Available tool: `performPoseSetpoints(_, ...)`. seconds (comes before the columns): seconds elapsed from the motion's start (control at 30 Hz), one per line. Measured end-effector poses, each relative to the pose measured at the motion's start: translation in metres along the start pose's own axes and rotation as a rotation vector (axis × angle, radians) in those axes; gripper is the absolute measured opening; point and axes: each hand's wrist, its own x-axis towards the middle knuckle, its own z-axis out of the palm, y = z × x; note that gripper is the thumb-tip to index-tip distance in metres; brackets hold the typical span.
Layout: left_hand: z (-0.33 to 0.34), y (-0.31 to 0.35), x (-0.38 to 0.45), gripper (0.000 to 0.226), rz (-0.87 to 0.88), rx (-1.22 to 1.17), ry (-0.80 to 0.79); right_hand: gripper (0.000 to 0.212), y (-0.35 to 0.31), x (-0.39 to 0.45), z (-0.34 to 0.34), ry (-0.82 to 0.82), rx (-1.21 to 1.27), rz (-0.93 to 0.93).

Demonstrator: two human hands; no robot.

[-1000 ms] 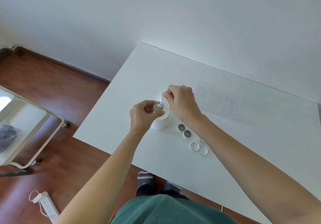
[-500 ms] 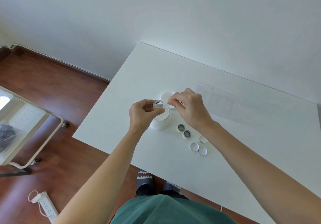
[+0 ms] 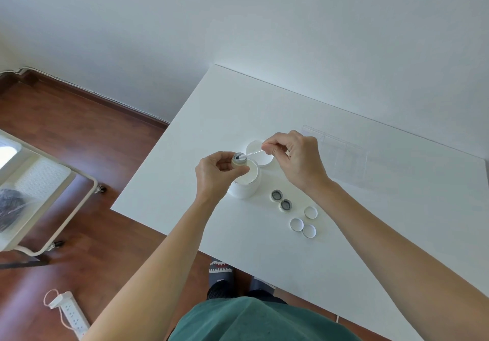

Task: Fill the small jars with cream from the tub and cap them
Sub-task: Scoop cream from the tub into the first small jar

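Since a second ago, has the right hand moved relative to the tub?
Yes. The right hand has drawn back rightward off the tub, toward the tub lid, and now pinches a thin white spatula tipped into the small jar.

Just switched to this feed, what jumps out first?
Mid-table, the left hand holds a small jar over the open tub, while the right hand pinches a thin spatula with its tip in the jar's mouth. Right of the tub stand two more open jars, with three white caps lying just beyond them.
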Motion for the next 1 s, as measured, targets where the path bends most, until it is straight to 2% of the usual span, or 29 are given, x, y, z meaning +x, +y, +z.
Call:
performPoseSetpoints(0.1, -0.003, -0.004, 0.001, 0.031, 0.014, 0.015, 0.011, 0.015, 0.002, 0.005, 0.002, 0.074, 0.150, 0.172)
performPoseSetpoints(0.23, -0.010, -0.011, 0.000, 0.033, 0.040, 0.029, 0.026, 0.020, 0.014, 0.010, 0.009, 0.133, 0.336, 0.499)
performPoseSetpoints(0.3, -0.014, -0.015, -0.001, 0.034, 0.055, 0.034, 0.034, 0.021, 0.022, 0.009, 0.015, 0.159, 0.348, 0.590)
performPoseSetpoints(0.4, -0.020, -0.020, -0.004, 0.036, 0.070, 0.022, 0.040, 0.024, 0.027, 0.002, 0.027, 0.134, 0.188, 0.504)
performPoseSetpoints(0.57, -0.027, -0.021, -0.009, 0.033, 0.105, 0.045, 0.050, 0.030, 0.030, -0.003, 0.054, -0.033, -0.125, 0.275)
performPoseSetpoints(0.67, -0.031, -0.021, -0.010, 0.032, 0.115, 0.057, 0.062, 0.030, 0.028, 0.000, 0.065, -0.110, -0.268, 0.198)
performPoseSetpoints(0.83, -0.036, -0.022, -0.010, 0.033, 0.115, 0.071, 0.082, 0.031, 0.024, 0.002, 0.078, -0.221, -0.302, 0.249)
performPoseSetpoints(1.0, -0.039, -0.024, -0.009, 0.033, 0.112, 0.074, 0.086, 0.042, 0.021, 0.005, 0.081, -0.259, -0.313, 0.345)
